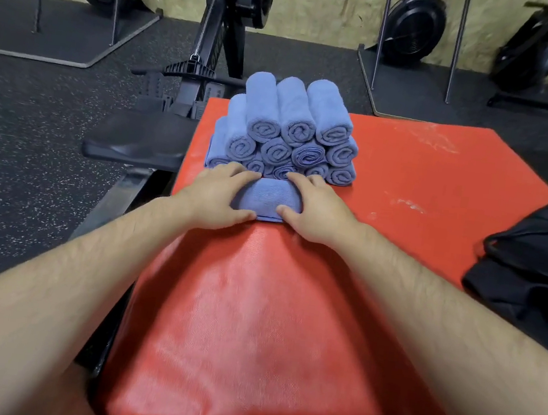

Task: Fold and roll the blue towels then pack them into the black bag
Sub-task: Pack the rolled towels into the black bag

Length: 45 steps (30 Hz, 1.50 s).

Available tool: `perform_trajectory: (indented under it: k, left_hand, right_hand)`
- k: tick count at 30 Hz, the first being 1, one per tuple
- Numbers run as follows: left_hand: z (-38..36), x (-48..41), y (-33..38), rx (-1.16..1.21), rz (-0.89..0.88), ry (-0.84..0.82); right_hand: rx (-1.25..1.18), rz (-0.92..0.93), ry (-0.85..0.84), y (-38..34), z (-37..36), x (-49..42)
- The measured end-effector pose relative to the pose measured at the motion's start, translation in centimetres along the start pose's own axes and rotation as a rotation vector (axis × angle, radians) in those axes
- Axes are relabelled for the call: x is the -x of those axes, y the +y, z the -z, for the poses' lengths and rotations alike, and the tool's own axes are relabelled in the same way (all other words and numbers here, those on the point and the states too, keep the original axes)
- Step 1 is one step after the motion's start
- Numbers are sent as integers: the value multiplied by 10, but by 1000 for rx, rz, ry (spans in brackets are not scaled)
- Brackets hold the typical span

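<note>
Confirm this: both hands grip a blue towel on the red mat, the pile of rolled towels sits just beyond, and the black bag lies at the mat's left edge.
Wrong side: the head view shows the black bag at the red mat's right edge. The left hand and right hand do grip the blue towel, with the pile of rolled towels just beyond.

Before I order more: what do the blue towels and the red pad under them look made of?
The blue towels look like matte cloth, probably microfibre or terry: fine fuzzy nap. The red pad seems vinyl-coated fabric: slight sheen, fine woven grain, white scuffs.
</note>
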State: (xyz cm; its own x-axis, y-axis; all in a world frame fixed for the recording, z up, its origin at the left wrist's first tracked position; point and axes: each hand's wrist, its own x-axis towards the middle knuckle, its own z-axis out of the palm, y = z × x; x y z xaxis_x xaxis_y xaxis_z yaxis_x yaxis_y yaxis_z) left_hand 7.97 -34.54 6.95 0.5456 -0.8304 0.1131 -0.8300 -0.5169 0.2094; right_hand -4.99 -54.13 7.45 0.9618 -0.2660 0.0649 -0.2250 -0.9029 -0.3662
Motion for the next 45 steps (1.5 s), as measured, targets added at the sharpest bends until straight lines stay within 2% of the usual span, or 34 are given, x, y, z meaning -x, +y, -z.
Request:
perform_trajectory:
  k: [5,9,18,21,24,28,29,30,32,34,35,37,45]
  left_hand:
    - [4,4,62,-34,-79,201]
    - [4,-5,120,-32,-186,284]
    - [-25,-57,274,21,-413,199]
    - [-40,-73,326,58,-473,163]
    - [-53,-93,373,129,-513,148]
    - [-70,-115,427,230,-499,136]
    - [-73,-119,439,257,-492,114]
    - [-78,-124,451,268,-485,72]
    - [-90,-135,464,208,-484,-64]
    - [-107,-143,465,116,-459,-231]
    - [-115,-145,462,89,-431,-296]
    - [-124,-144,456,84,-386,-338]
    - [-96,-106,394,53,-190,-284]
  right_hand:
    - [6,28,89,1,24,30]
    - [113,7,158,20,51,65]
    - [428,-204,361,130,104,168]
    - [501,-315,458,169,121,198]
    - [486,-511,605,202,136,224]
    - [325,-776,865,237,153,249]
    - [253,-856,828,248,155,254]
    - [180,-952,719,261,156,258]
    - [53,-1129,391,283,149,267]
    - [-43,-1161,95,296,139,272]
    - [-61,-1128,12,298,134,272]
    - [-62,-1064,-42,298,130,267]
    - [-1,-795,-139,265,110,232]
